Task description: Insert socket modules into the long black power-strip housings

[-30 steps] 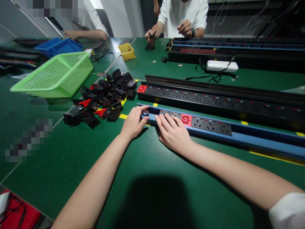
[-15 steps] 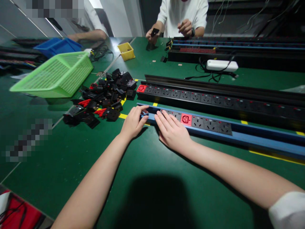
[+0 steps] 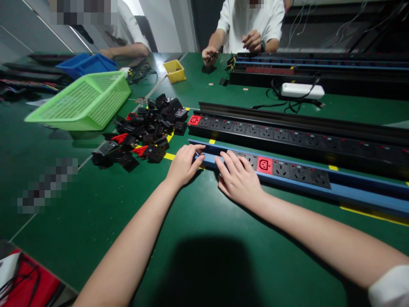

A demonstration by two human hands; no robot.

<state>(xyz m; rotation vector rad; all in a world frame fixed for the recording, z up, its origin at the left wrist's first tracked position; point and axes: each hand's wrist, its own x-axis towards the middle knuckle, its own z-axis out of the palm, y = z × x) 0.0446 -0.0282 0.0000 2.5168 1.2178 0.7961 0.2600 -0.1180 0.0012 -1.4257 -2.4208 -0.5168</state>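
Two hands rest on one blue power strip (image 3: 319,187) in the middle of the tabletop (image 3: 79,213). Left hand (image 3: 182,165) and right hand (image 3: 240,181) lie flat, fingers spread, holding nothing. The strip runs from the middle to the right edge, with one red socket (image 3: 264,164).

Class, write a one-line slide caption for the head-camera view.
Both hands, left hand and right hand, rest on the blue socket rail beside loose black sockets.
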